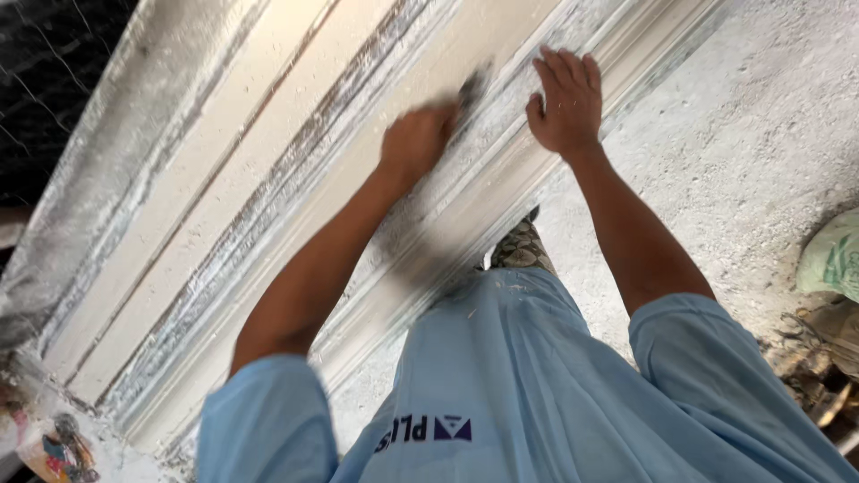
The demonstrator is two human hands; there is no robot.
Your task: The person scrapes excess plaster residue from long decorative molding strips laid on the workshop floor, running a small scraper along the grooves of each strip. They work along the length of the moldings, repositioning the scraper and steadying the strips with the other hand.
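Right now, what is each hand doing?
Left hand: closed on a small dark tool, blurred, against the white moulded panel.
Right hand: open, flat on the panel, holding nothing.

Count: 2 hands, left (416, 141), right (565, 100); 1 moulded panel (268, 170); 1 tool (470, 89), blurred, prob. scraper; 1 sack (832, 255).

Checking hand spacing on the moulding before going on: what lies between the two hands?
In the head view, only the white ribbed moulding lies between left hand and right hand, plus the blurred dark tool sticking out of the left grip.
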